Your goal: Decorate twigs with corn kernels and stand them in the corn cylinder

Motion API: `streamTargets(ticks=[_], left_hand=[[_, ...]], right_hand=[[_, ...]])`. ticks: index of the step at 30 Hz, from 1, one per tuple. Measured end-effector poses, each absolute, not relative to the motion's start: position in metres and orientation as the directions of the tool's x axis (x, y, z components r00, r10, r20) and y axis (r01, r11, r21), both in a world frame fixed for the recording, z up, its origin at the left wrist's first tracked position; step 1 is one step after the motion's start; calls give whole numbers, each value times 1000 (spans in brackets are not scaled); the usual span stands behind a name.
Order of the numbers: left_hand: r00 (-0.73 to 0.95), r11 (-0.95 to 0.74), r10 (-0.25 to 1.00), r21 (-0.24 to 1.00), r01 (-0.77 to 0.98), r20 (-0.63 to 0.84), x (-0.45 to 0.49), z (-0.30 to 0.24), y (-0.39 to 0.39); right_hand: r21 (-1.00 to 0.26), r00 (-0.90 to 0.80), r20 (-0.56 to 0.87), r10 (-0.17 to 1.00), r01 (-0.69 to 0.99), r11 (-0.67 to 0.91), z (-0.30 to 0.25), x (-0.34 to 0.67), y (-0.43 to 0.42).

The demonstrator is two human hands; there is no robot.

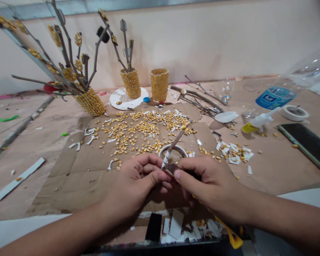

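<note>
My left hand (138, 185) is closed in a pinch on the lower end of a thin twig (176, 140) that slants up to the right, with corn kernels stuck at its tip. My right hand (213, 185) is closed on a small metal blade (172, 168), pressed against the twig's wrapped lower end. A yellow handle (233, 238) pokes out under my right wrist. Both hands hover over a brown cardboard sheet (77, 177) strewn with loose corn kernels (138, 129) and white paper scraps. A roll of tape (173, 152) lies just beyond my fingers.
Three kernel-covered cups stand at the back: a tilted one (92, 103) and an upright one (130, 83) holding twigs, and an empty one (159, 84). At the right lie bare twigs (197, 97), a glue bottle (257, 121), a tape roll (294, 113), a phone (308, 144) and a plastic bottle (290, 89).
</note>
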State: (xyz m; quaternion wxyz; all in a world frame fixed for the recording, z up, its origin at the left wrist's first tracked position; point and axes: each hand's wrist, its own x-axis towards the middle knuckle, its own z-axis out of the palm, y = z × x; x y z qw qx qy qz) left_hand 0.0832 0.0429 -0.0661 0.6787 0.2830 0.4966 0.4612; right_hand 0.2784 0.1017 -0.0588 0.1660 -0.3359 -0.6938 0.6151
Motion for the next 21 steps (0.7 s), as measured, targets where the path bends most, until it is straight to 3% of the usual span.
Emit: streamTargets(ticks=[21], left_hand=[[72, 415, 907, 857, -306, -414, 84, -66, 41]], right_hand=[[-958, -713, -193, 674, 285, 27, -56, 278, 100]])
